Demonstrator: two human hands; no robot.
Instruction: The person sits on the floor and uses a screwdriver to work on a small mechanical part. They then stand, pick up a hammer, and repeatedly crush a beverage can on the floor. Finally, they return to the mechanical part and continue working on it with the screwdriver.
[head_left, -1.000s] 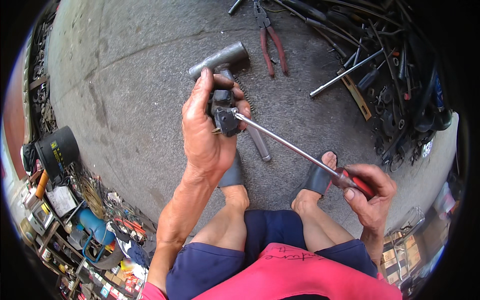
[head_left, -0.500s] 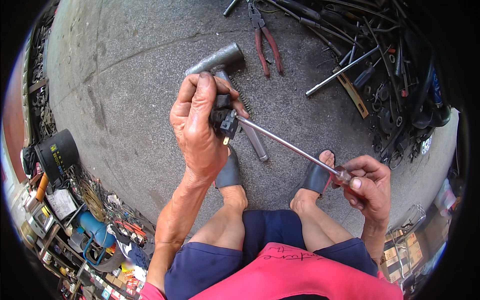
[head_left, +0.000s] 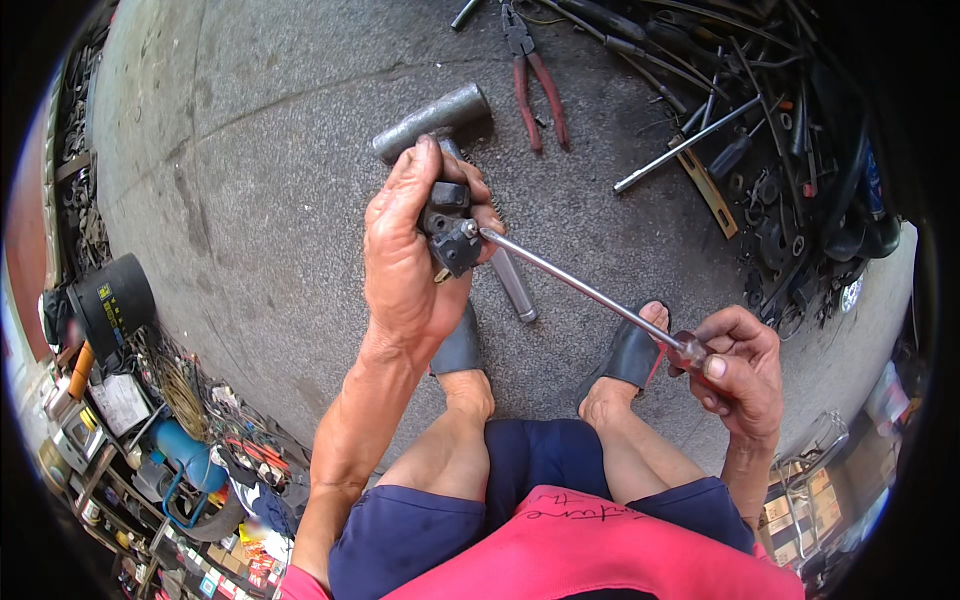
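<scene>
A small black part with a brass-coloured tab, like an electrical switch (head_left: 455, 240), sits between the thumb and fingers of my left hand (head_left: 405, 240), which is closed on it. My right hand (head_left: 737, 372) grips the dark reddish handle of a screwdriver (head_left: 585, 290). Its long steel shaft slants up to the left, and the tip is at a small screw on the switch's right side; I cannot tell whether it touches. Below and behind my left hand a hammer (head_left: 430, 122) with a thick metal head lies on the ground, its handle partly hidden.
Red-handled pliers (head_left: 540, 90) lie on the concrete floor (head_left: 270, 150) beyond my hands. At the far right is a heap of metal rods and tools (head_left: 780, 160). A black bucket (head_left: 115, 300) and cluttered shelves (head_left: 130, 480) stand on the left. My sandalled feet are below my hands.
My left hand has shifted slightly right and turned the switch, so more of its face shows and the brass tab shows less. The screwdriver and right hand have barely moved.
</scene>
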